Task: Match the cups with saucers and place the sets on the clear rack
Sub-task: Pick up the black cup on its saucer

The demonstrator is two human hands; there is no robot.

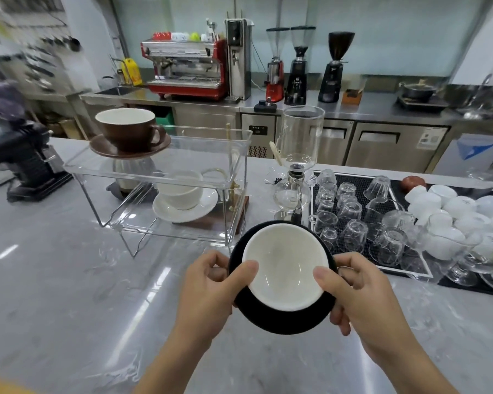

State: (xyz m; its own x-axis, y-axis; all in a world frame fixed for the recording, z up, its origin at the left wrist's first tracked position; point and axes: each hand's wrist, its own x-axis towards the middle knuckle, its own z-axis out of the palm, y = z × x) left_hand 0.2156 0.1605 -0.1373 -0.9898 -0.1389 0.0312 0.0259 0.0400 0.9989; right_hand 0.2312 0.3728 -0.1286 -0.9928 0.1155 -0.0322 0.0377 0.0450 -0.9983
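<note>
Both hands are clamped on one set — the left hand (208,282) and right hand (362,291) grip opposite edges of a black saucer (282,319) carrying a black cup (285,265) with a white inside, held above the grey counter (69,280) just in front of the clear rack (165,177). On that rack's top shelf sits a brown cup (125,127) on its brown saucer (106,149) — below, a white cup (180,191) rests on a white saucer (182,211).

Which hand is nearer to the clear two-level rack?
Left. The left hand holds the black saucer's near-left edge, just below the clear rack; the right hand is farther right.
</note>
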